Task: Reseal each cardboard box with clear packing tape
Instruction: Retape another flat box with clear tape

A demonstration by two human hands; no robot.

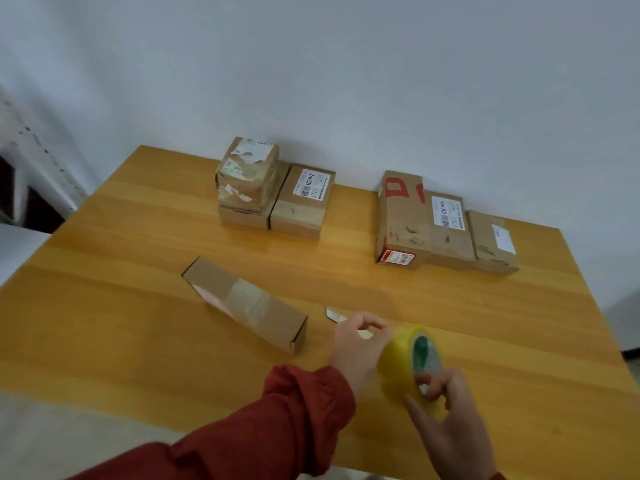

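A yellowish roll of packing tape [398, 362] with a green-and-white core is held above the table's near right part. My right hand [450, 427] grips it from below, fingers hooked into the core. My left hand [356, 344], in a red sleeve, has its curled fingers at the roll's upper left edge. A long narrow cardboard box [242, 303] with a band of tape across its middle lies just left of my hands.
Wooden table [138, 341] against a white wall. A stack of boxes [249, 181] and a labelled box [304, 202] stand at the back centre; three more boxes [433, 223] sit at the back right. A small silvery object [334, 314] lies behind my left hand.
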